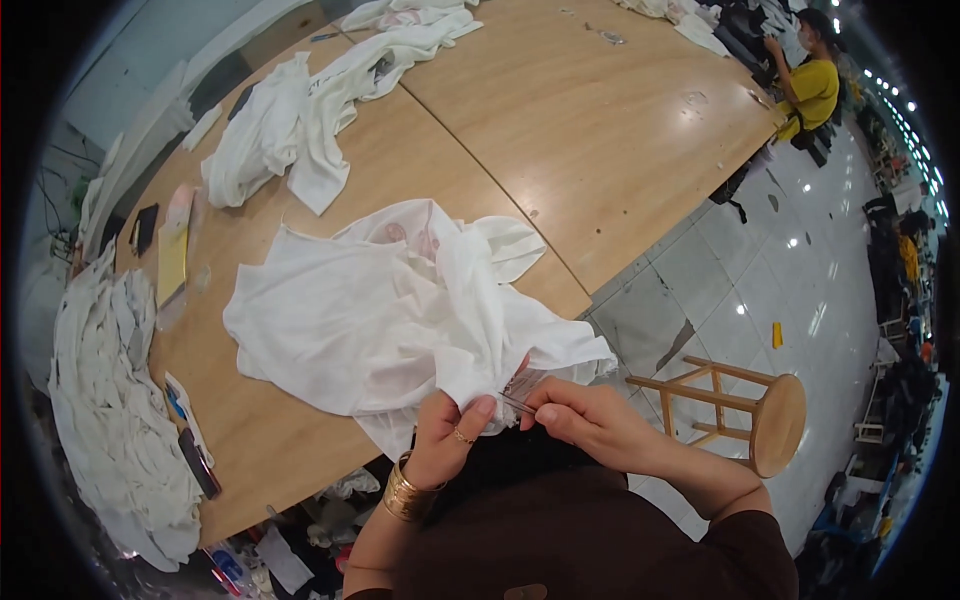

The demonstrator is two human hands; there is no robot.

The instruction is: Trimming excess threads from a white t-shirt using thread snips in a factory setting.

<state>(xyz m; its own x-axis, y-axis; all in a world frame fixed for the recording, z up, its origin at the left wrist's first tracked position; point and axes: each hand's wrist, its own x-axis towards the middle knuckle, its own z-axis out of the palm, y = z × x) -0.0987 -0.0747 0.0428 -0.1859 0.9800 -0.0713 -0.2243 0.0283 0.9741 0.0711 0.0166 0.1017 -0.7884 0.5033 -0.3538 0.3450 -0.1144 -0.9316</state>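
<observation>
A white garment [340, 320] lies bunched over the table's near edge, with pale pink patches showing through at its far side. My left hand [445, 432], wearing a ring and a wide gold bracelet, pinches its near edge between thumb and fingers. Close beside it on the right, my right hand [585, 415] is closed on a pair of thread snips [515, 402]. Their thin metal blades point left at the cloth by my left thumb. Folds and fingers hide part of the snips and the exact spot where they meet the fabric.
Other white garments [265, 150] lie farther back on the wooden table [560, 110]. A tall heap of white cloth [110, 400] stands at left, near a yellow pad [172, 262] and a dark phone-like object [198, 463]. A wooden stool [778, 425] lies tipped at right. Another person in yellow [815, 90] works at the far right.
</observation>
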